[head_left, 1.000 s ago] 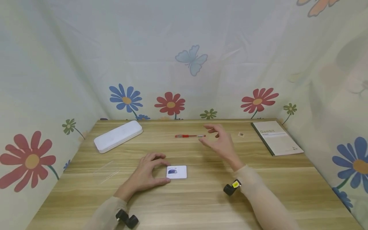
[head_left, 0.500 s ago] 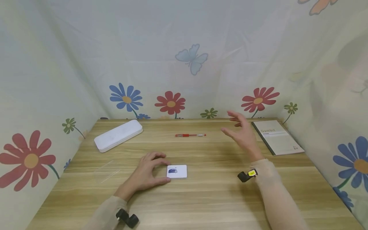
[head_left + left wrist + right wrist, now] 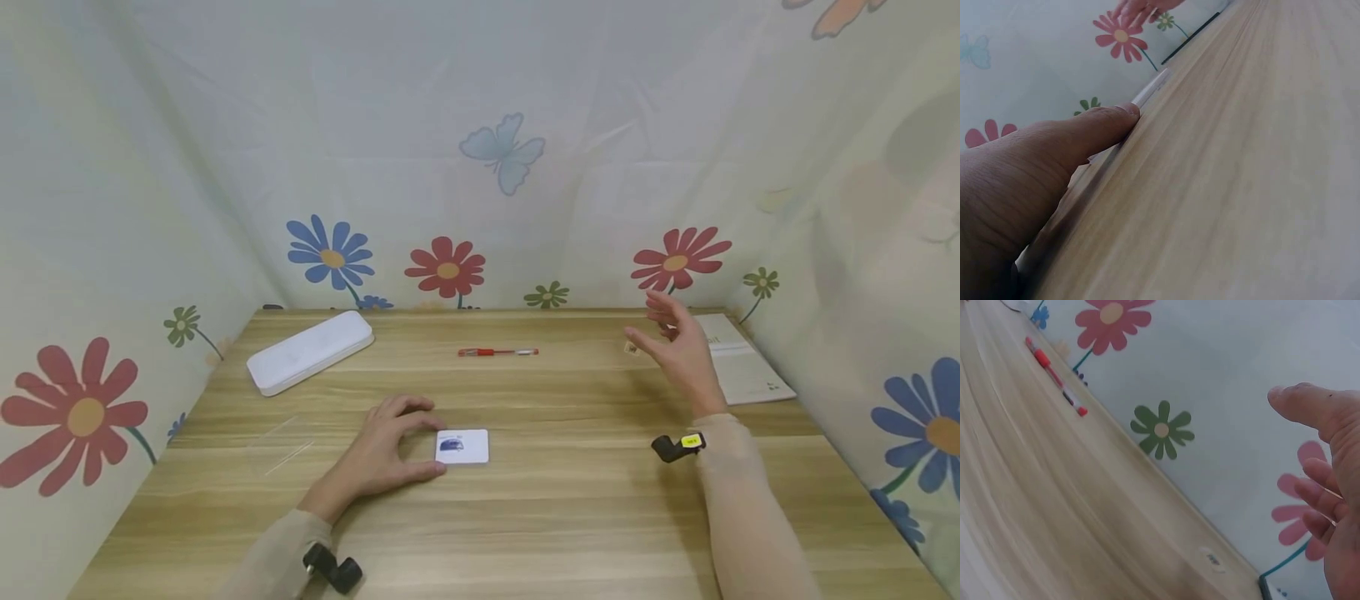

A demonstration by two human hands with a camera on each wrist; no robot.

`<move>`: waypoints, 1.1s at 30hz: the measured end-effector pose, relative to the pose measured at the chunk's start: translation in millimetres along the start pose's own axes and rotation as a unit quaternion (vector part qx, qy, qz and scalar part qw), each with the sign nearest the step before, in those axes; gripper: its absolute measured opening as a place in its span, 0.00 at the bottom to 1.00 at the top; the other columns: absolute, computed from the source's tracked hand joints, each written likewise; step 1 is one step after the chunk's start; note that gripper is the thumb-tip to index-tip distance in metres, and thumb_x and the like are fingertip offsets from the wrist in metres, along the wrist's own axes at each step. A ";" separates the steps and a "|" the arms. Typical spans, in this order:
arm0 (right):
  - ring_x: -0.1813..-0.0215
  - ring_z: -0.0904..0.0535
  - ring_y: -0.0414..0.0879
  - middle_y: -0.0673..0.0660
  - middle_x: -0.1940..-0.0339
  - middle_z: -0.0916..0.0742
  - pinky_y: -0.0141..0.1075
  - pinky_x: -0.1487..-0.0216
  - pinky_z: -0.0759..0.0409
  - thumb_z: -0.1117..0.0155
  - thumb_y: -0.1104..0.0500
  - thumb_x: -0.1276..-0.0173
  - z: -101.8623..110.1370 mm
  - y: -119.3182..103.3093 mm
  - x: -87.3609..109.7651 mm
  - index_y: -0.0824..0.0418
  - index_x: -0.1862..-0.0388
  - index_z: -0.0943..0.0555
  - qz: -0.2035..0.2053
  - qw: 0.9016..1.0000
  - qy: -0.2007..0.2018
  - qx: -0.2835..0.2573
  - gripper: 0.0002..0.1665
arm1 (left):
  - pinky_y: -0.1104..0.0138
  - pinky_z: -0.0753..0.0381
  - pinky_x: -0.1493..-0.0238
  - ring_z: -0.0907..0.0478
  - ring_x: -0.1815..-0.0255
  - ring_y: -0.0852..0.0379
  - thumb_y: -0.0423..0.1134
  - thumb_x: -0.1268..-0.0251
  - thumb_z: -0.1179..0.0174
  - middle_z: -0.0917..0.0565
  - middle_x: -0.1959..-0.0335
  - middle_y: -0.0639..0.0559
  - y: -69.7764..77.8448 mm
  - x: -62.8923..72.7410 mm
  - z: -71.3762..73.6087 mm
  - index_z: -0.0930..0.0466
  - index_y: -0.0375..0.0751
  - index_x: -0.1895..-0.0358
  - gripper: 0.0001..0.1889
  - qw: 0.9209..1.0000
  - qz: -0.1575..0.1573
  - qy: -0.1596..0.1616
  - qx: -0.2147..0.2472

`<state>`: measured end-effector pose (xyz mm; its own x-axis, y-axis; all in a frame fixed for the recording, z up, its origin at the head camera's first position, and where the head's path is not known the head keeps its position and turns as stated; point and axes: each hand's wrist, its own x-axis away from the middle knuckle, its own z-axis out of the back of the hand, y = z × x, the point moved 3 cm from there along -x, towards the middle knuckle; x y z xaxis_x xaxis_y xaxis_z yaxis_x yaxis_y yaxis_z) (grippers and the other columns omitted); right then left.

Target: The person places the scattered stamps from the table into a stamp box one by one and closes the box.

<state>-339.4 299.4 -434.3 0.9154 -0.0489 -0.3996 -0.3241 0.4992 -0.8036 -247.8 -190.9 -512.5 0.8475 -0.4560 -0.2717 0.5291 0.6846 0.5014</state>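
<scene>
A small flat white box (image 3: 463,447) with a dark blue picture printed on its top lies near the table's middle. My left hand (image 3: 378,454) holds it by its left end, the thumb (image 3: 1107,122) against the near edge and the fingers against the far edge. Over the table's right side hovers my right hand (image 3: 686,358), thumb and fingers spread with nothing between them. It partly covers a pale notebook (image 3: 742,367). Just below its thumb in the head view lies a small stamp-like paper piece (image 3: 632,348), also visible in the right wrist view.
A red pen (image 3: 497,352) lies at the back centre of the wooden table (image 3: 525,533). At the back left is a long white case (image 3: 310,352). A clear transparent sheet (image 3: 281,446) lies left of my left hand. A flowered curtain (image 3: 375,125) hangs around the table.
My right hand has moved right, from beside the red pen to over the notebook's left part. The left hand and the white box have stayed in place.
</scene>
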 end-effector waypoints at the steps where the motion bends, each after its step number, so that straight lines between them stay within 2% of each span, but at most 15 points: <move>1: 0.25 0.22 0.58 0.60 0.20 0.20 0.46 0.30 0.27 0.19 0.49 0.25 0.8 2.9 0.5 0.50 0.12 0.30 -0.003 1.000 -0.001 -0.003 0.47 | 0.37 0.37 0.23 0.31 0.21 0.46 0.73 0.43 0.21 0.22 0.25 0.56 0.3 -0.1 0.2 0.11 0.70 0.39 0.30 1.000 0.000 0.000 -0.001; 5: 0.23 0.24 0.60 0.61 0.20 0.21 0.50 0.28 0.27 0.20 0.49 0.24 0.5 15.5 1.7 0.50 0.12 0.31 -0.017 1.000 -0.010 -0.011 0.47 | 0.37 0.37 0.23 0.31 0.21 0.46 0.74 0.44 0.21 0.22 0.25 0.56 1.9 -0.6 1.8 0.11 0.70 0.39 0.30 1.000 0.002 0.000 -0.001; 11: 0.22 0.24 0.63 0.63 0.18 0.22 0.58 0.26 0.26 0.20 0.51 0.24 -3.5 34.2 2.3 0.57 0.13 0.31 -0.029 0.999 -0.020 -0.013 0.47 | 0.36 0.37 0.23 0.31 0.21 0.46 0.73 0.44 0.21 0.22 0.25 0.56 4.1 -1.0 3.6 0.11 0.70 0.39 0.30 1.000 0.001 0.000 0.000; 15: 0.21 0.25 0.67 0.67 0.17 0.24 0.64 0.23 0.27 0.21 0.53 0.23 -5.5 44.9 6.4 0.61 0.13 0.33 -0.053 0.998 -0.032 -0.015 0.47 | 0.36 0.36 0.23 0.31 0.21 0.46 0.73 0.44 0.21 0.22 0.25 0.56 4.2 -0.6 3.3 0.11 0.70 0.39 0.30 1.000 0.001 -0.001 -0.002; 18: 0.21 0.26 0.70 0.70 0.16 0.26 0.65 0.22 0.28 0.22 0.56 0.23 -7.9 51.9 10.1 0.64 0.13 0.35 -0.072 0.996 -0.045 -0.020 0.47 | 0.36 0.36 0.23 0.31 0.21 0.46 0.73 0.44 0.21 0.22 0.25 0.55 4.3 -0.1 2.9 0.11 0.70 0.39 0.31 1.000 0.003 -0.001 -0.001; 22: 0.22 0.25 0.71 0.73 0.18 0.25 0.63 0.23 0.26 0.24 0.57 0.21 -11.4 61.0 13.0 0.68 0.14 0.35 -0.081 0.995 -0.055 0.003 0.46 | 0.37 0.36 0.24 0.31 0.21 0.46 0.74 0.44 0.21 0.22 0.25 0.56 4.1 0.2 2.7 0.11 0.70 0.39 0.31 1.000 0.003 -0.001 -0.002; 26: 0.26 0.22 0.73 0.77 0.25 0.22 0.63 0.26 0.23 0.25 0.58 0.22 -12.8 66.8 12.4 0.71 0.15 0.33 -0.082 0.994 -0.058 0.041 0.44 | 0.37 0.36 0.24 0.31 0.22 0.46 0.74 0.43 0.21 0.22 0.25 0.56 3.2 0.2 2.2 0.12 0.70 0.39 0.30 1.000 0.001 0.000 -0.001; 33: 0.32 0.19 0.75 0.81 0.32 0.19 0.65 0.29 0.21 0.27 0.63 0.24 -13.5 67.2 9.3 0.76 0.21 0.28 -0.051 0.992 -0.062 0.094 0.38 | 0.36 0.37 0.23 0.31 0.21 0.46 0.72 0.44 0.20 0.22 0.25 0.55 1.8 0.1 0.5 0.12 0.71 0.39 0.30 1.000 -0.001 0.000 0.003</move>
<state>-355.9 320.9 -497.9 0.9674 -0.0068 -0.2533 -0.1883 0.6498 -0.7364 -246.8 -190.0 -511.3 0.8469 -0.4564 -0.2728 0.5298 0.6809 0.5056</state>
